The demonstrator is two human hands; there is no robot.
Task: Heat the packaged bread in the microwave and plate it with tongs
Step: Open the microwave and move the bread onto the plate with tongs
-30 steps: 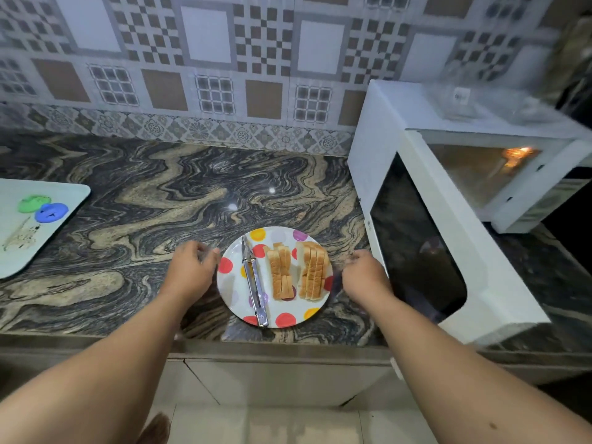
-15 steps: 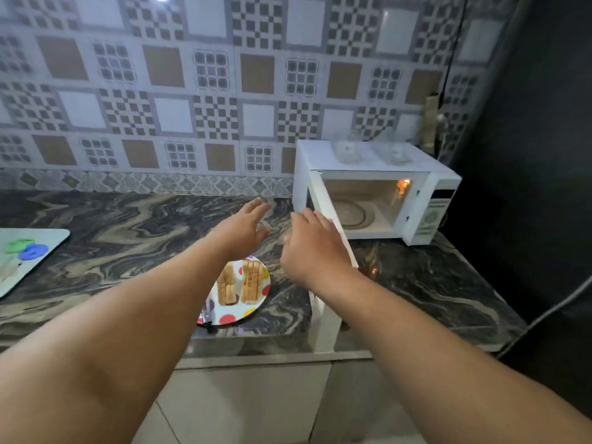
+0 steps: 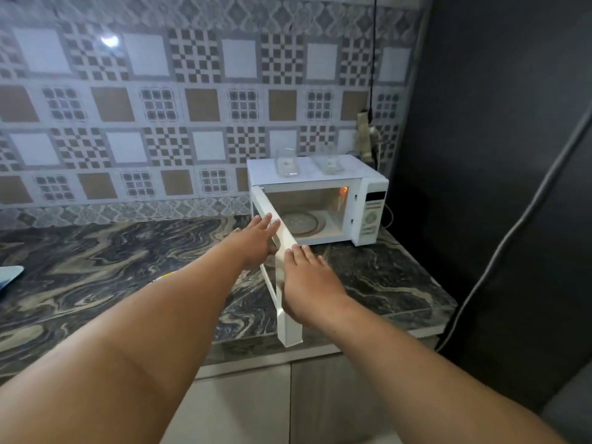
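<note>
The left hand (image 3: 254, 240) lies with fingers straight against the left face of the open microwave door (image 3: 286, 274), while the right hand (image 3: 309, 285) rests flat, fingers extended, on the door's top edge nearer the viewer; neither hand grips anything. The door swings out toward the near edge of the marbled counter (image 3: 378, 277). Beyond it, on the far right, the white microwave (image 3: 320, 200) stands with its lamp lit and its glass turntable (image 3: 302, 222) bare. No bread or tongs can be seen; only a sliver of yellow shows behind the left forearm. Judging from the empty cavity, heating seems finished, and closing the door looks like what remains.
</note>
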